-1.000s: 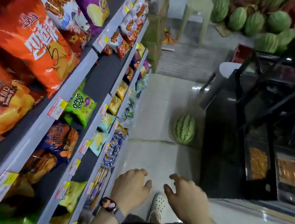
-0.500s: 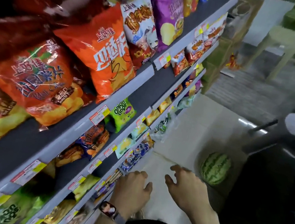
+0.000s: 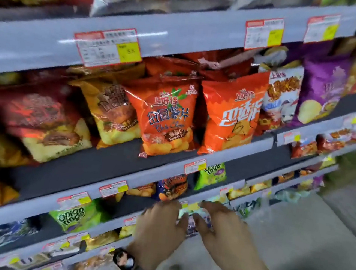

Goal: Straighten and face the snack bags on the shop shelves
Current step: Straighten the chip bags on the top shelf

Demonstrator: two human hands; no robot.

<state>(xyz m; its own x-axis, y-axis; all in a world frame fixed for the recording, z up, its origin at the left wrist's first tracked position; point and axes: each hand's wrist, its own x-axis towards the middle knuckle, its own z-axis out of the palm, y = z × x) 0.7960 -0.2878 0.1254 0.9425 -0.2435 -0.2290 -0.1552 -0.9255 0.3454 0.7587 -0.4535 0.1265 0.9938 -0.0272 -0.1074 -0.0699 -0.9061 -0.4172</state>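
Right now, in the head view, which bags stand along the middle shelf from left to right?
Dark red bag → yellow-brown bag → orange tomato chip bag → orange bag with white lettering → white bag → purple bag.

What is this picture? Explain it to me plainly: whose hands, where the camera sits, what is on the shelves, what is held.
No machine: a person works bare-handed. The single camera sits on their head, looking down at shop shelves. The left hand, a watch on its wrist, and the right hand reach side by side toward the lower ones, fingers loose, holding nothing. Above stand snack bags: an orange tomato chip bag, another orange bag, a purple bag. Lower left sits a green onion rings bag.
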